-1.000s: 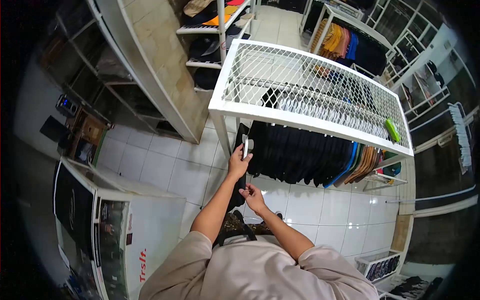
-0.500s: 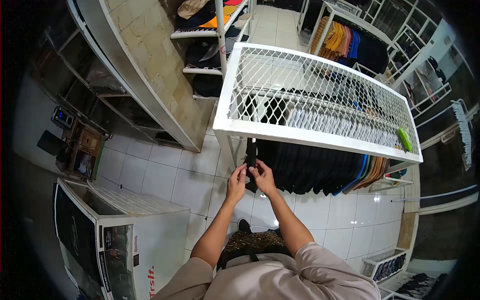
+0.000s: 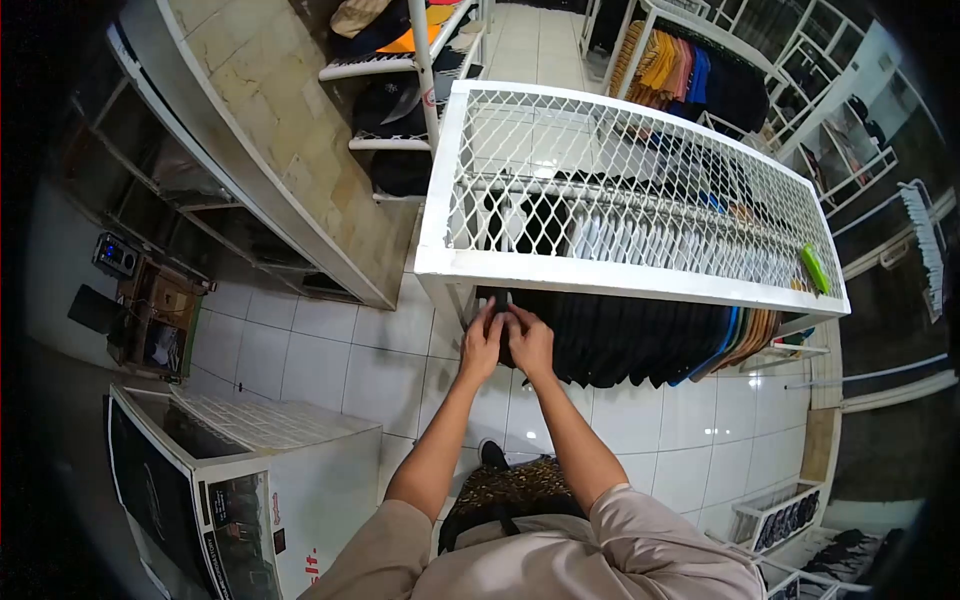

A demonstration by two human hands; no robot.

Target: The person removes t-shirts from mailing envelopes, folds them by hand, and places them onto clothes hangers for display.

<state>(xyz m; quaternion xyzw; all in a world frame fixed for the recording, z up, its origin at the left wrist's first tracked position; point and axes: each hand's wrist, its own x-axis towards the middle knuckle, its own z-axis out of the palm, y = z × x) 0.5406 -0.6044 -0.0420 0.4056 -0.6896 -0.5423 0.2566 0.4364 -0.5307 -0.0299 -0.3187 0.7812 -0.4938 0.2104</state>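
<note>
At the centre of the frame, the left hand and the right hand sit side by side, fingers curled together, pinching a black hanging garment just under the front edge of the white wire-mesh rack top. Rightward hang dark shirts, then a green flat object.

We stretch both arms toward twelve o'clock, left hand and right hand side by side, fingers curled.
</note>
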